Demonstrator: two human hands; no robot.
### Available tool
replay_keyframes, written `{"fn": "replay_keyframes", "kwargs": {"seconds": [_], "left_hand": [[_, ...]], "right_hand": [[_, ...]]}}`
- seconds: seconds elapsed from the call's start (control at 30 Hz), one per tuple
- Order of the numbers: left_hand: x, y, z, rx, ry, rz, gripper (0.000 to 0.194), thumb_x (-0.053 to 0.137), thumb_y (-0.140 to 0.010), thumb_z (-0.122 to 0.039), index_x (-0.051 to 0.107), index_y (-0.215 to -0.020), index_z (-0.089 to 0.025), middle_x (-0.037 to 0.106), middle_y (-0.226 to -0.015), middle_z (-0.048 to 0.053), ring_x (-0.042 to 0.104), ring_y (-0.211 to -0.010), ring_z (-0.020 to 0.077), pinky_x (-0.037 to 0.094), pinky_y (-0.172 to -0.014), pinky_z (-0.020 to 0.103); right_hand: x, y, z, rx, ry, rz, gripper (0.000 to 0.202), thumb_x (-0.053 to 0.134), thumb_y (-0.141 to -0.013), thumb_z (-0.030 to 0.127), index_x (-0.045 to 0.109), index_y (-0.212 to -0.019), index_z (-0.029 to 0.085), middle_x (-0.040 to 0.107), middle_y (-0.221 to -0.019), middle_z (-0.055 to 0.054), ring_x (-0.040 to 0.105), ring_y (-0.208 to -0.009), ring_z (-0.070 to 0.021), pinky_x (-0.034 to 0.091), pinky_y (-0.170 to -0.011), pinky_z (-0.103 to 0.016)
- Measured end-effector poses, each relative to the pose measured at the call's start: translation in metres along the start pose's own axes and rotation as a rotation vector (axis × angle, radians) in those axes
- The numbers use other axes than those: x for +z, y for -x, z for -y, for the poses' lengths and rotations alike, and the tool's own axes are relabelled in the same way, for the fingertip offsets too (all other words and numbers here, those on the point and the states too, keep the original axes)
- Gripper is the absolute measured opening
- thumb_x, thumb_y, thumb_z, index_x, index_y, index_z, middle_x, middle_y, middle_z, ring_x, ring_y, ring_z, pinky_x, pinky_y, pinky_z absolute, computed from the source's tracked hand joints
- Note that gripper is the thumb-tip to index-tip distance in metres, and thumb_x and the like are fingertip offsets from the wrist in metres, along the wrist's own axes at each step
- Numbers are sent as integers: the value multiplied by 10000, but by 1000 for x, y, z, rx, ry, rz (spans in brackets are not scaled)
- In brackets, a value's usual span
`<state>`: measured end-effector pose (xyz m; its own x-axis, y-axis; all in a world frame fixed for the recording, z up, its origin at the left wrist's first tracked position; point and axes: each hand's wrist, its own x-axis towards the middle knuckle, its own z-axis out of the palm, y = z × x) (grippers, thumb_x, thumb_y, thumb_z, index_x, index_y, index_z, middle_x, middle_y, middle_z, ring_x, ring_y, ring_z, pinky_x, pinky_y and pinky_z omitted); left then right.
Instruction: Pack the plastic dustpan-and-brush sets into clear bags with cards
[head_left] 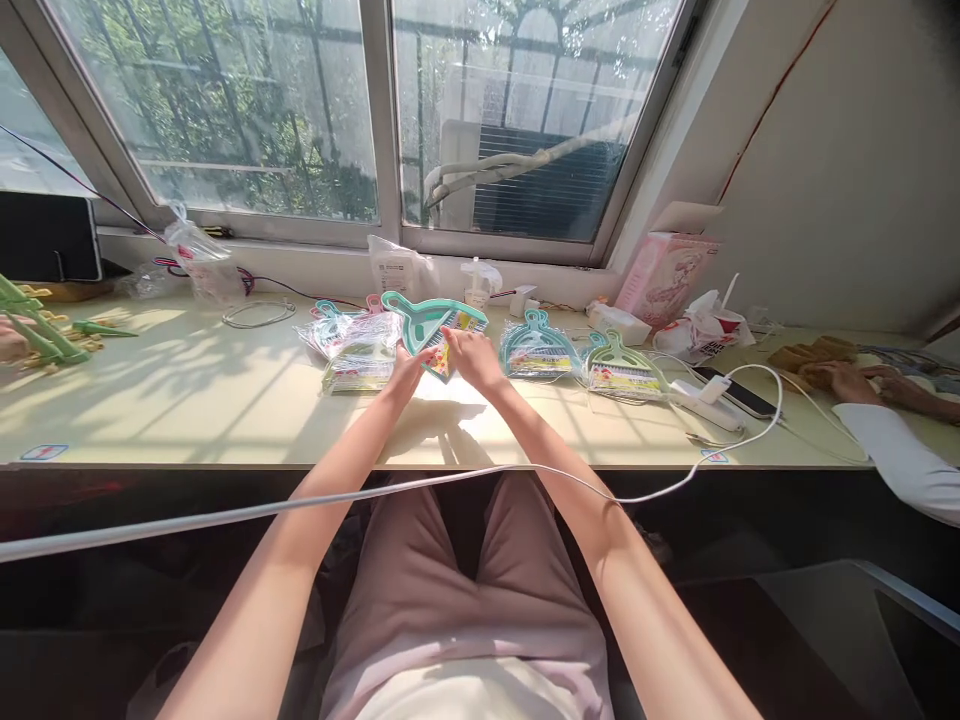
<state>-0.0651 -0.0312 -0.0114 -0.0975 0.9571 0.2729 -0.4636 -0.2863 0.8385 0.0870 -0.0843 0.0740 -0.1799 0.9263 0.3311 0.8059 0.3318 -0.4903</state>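
Above the table I hold a teal toy-sized dustpan [428, 322], tilted, with its looped handle toward the upper left. A printed yellow label card [469, 322] lies across its wide part. My left hand [411, 368] is closed on the pan's lower edge. The fingers of my right hand [471, 356] are bent against the card and pan on the right side. To the left is a pile of bagged dustpan sets [360, 355]. On the right lie a wrapped teal dustpan set [535, 347] and a wrapped green dustpan set [619, 368].
A white cable [450, 478] crosses in front of my forearms to a power strip [706, 404] beside a phone [739, 393]. A pink box [666, 275] stands by the window. Other people's hands show at far right [847, 383] and far left [10, 338].
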Motion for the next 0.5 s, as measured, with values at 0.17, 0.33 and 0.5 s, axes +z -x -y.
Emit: {"fn": "replay_keyframes", "kwargs": {"seconds": [0.17,0.33,0.5], "left_hand": [[2,2,-5,25,22,11,1173,1068,-609,-295,480,-1625,-279,807,-1382,142,716,-1417,389,483,-1261,573],[3,4,-5,21,-70,70,1031,1033,-632,-298,576,-1555,-265,807,-1404,144,686,-1433,402,497,-1248,568],[4,6,-6,21,-93,107,1076,1062,-602,-294,589,-1569,-296,805,-1371,119,712,-1334,389,492,-1248,585]], "right_hand": [[11,-12,-35,308,-405,-311,494,574,-1150,494,667,-1567,244,725,-1504,-167,733,-1365,-297,593,-1115,-381],[33,-11,-53,461,-855,-205,874,775,-972,444,419,-1738,220,758,-1393,-168,796,-1204,-285,706,-916,-371],[38,20,-61,358,-909,-90,542,626,-1055,460,577,-1549,242,745,-1451,-145,776,-1250,-242,690,-1011,-341]]}}
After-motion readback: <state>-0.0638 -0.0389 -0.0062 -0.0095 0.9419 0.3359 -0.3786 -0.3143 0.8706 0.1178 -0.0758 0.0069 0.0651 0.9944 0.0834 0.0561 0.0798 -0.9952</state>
